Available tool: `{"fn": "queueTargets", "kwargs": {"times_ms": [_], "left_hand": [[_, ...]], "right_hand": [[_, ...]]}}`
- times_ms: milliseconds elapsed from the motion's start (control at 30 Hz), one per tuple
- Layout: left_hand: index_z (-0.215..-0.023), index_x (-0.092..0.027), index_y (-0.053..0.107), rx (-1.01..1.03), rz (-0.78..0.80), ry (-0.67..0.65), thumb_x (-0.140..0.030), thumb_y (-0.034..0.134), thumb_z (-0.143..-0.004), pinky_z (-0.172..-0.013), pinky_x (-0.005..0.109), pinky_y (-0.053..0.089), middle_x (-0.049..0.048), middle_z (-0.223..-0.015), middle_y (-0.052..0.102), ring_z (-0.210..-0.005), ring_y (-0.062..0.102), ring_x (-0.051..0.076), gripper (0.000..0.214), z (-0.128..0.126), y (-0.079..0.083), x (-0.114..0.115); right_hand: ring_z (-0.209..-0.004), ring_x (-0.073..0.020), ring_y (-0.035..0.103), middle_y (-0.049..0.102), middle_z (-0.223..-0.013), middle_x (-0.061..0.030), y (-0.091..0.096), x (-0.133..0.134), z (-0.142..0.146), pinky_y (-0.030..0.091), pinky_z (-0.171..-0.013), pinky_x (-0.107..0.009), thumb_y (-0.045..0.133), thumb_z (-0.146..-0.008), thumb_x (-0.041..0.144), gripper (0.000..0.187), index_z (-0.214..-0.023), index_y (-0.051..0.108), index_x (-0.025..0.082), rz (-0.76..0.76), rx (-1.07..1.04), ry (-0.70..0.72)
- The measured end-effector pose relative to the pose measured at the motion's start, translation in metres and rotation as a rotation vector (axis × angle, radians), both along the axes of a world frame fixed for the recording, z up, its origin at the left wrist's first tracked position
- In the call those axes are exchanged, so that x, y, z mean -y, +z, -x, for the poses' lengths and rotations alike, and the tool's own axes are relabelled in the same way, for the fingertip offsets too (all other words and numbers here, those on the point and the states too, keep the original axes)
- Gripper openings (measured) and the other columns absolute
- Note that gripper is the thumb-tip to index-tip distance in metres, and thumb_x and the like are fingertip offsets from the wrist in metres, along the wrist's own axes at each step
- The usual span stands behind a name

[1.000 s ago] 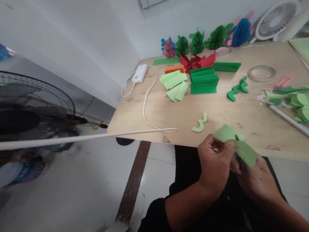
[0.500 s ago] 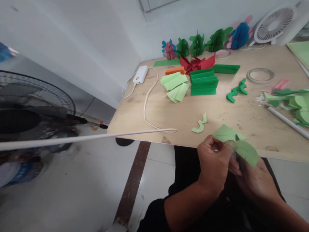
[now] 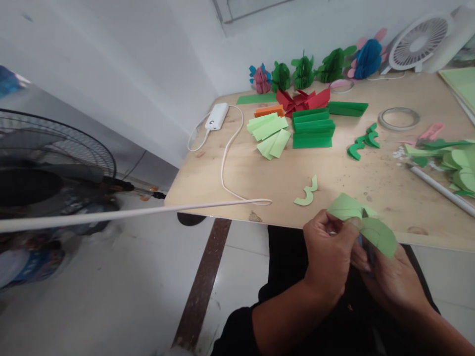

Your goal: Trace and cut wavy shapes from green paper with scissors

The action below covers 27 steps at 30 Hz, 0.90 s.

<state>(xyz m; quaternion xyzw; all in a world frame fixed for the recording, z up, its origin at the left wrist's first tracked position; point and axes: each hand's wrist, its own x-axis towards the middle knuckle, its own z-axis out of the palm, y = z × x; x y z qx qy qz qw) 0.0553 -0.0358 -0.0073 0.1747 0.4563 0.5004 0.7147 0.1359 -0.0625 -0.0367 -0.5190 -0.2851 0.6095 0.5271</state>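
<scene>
Over the table's front edge, my left hand [image 3: 330, 247] pinches a piece of light green paper [image 3: 347, 205] between thumb and fingers. Pencil-like curved lines run across the paper, and its right part curls over. Beneath that curl, my right hand [image 3: 389, 277] is closed on scissors [image 3: 370, 249], mostly hidden by the paper and fingers. A dark blade tip shows at a slit in the paper. A wavy light green cut-out [image 3: 307, 192] lies on the table left of my hands. Further back is a dark green wavy cut-out [image 3: 363, 142].
Folded green strips [image 3: 313, 129], light green strips [image 3: 269, 131] and red folded paper [image 3: 302, 101] lie mid-table. Paper figures [image 3: 304, 71] and a small fan [image 3: 419, 44] stand along the wall. A white cable [image 3: 222, 163] runs across the left side. Tape [image 3: 399, 118] and scraps [image 3: 458, 163] lie right.
Both hands stay nearly in place with the paper between them. The paper's curled right part has shifted very slightly. The whole view has moved a little.
</scene>
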Motion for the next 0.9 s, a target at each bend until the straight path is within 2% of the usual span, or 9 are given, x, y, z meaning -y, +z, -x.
{"fn": "queueTargets", "kwargs": {"times_ms": [100,300,567,900], "left_hand": [[-0.065,-0.018,0.052,0.003,0.013,-0.001,-0.039,0.075,-0.069,-0.032,0.016,0.034,-0.0066,-0.039,0.049,-0.027,0.040,0.006,0.031,-0.0008,-0.0012,0.0003],[-0.067,-0.017,0.053,0.015,-0.001,0.013,-0.036,0.074,-0.071,-0.030,0.017,0.032,-0.0055,-0.040,0.052,-0.026,0.039,0.006,0.028,-0.0018,-0.0022,0.0013],[-0.069,-0.018,0.052,0.033,-0.021,-0.012,-0.039,0.074,-0.071,-0.030,0.017,0.033,-0.0066,-0.037,0.049,-0.025,0.038,0.007,0.030,-0.0008,-0.0052,0.0027],[-0.066,-0.018,0.053,0.020,0.003,0.000,-0.041,0.075,-0.069,-0.031,0.016,0.034,-0.0063,-0.038,0.050,-0.026,0.039,0.006,0.032,-0.0003,-0.0008,0.0023]], "right_hand": [[-0.047,-0.0117,0.027,0.036,-0.048,0.0034,-0.0002,0.0005,0.0005,0.024,-0.042,-0.030,0.058,-0.086,0.055,0.048,-0.052,0.047,0.024,0.000,0.007,0.000],[-0.047,-0.0124,0.030,0.037,-0.048,0.0040,-0.0010,0.0022,0.0005,0.030,-0.044,-0.030,0.059,-0.086,0.054,0.043,-0.055,0.049,0.025,-0.010,0.010,-0.012],[-0.046,-0.0121,0.030,0.037,-0.048,0.0034,0.0016,0.0020,-0.0004,0.027,-0.040,-0.029,0.060,-0.085,0.056,0.046,-0.053,0.048,0.025,-0.008,0.050,-0.012],[-0.048,-0.0133,0.030,0.036,-0.049,0.0033,0.0009,0.0018,0.0014,0.027,-0.044,-0.032,0.060,-0.086,0.051,0.042,-0.054,0.049,0.026,-0.037,0.046,-0.015]]}}
